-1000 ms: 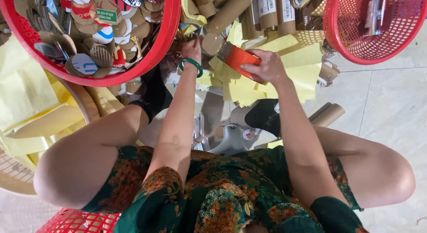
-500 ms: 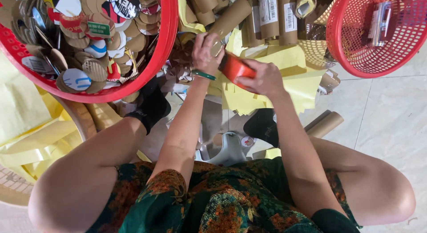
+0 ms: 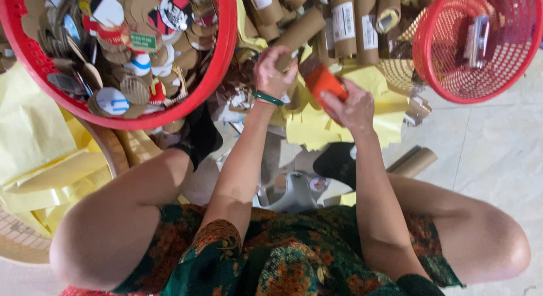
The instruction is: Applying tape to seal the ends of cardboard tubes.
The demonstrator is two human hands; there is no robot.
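Brown cardboard tube is now grasped at its near end by the left hand, grip closed around it; a second ago that hand was lower, fingers only touching the pile. Tube lies tilted at the edge of the stacked cardboard tubes, between the large red plastic basket of cardboard discs and the small red mesh basket. Orange tape roll is held in the right hand, grip closed, raised slightly against the tube. Yellow paper sheets are underneath.
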